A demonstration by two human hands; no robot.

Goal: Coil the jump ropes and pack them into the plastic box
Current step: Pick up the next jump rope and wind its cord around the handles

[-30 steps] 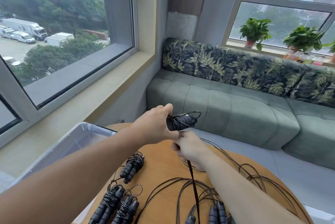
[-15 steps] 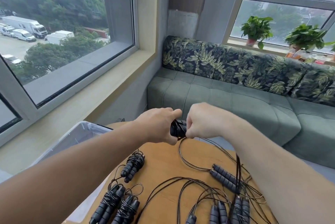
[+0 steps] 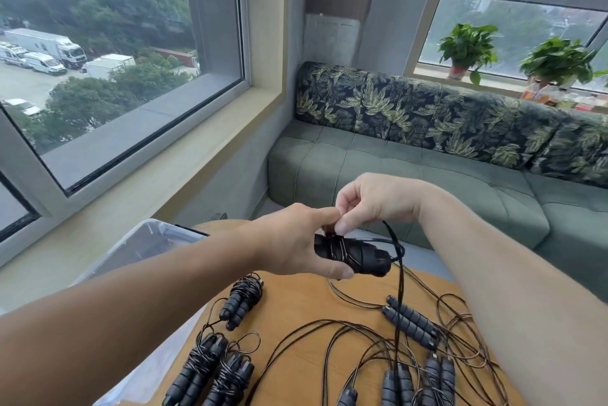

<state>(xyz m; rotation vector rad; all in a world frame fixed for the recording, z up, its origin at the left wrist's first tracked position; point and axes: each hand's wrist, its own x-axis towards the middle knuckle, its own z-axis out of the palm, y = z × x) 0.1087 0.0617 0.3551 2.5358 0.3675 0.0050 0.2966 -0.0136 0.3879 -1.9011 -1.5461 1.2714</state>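
My left hand point(image 3: 296, 244) grips a pair of black jump rope handles point(image 3: 358, 256) held together above the round wooden table point(image 3: 296, 303). Thin black cord is wound a few turns around them. My right hand point(image 3: 371, 201) pinches that cord at the top of the handles, and the cord point(image 3: 399, 290) hangs from it down to the table. Three coiled ropes point(image 3: 241, 298) lie at the table's left. Several loose ropes with handles point(image 3: 411, 321) lie tangled on the right. The clear plastic box point(image 3: 144, 241) stands left of the table, partly hidden by my left arm.
A green sofa point(image 3: 427, 185) with leaf-patterned cushions runs behind the table. Large windows sit to the left and behind, with potted plants point(image 3: 467, 47) on the far sill. A grey floor strip lies between table and sofa.
My right hand has swung the cord from under the handles up over them, adding a turn. The handles now tilt down to the right in my left hand.
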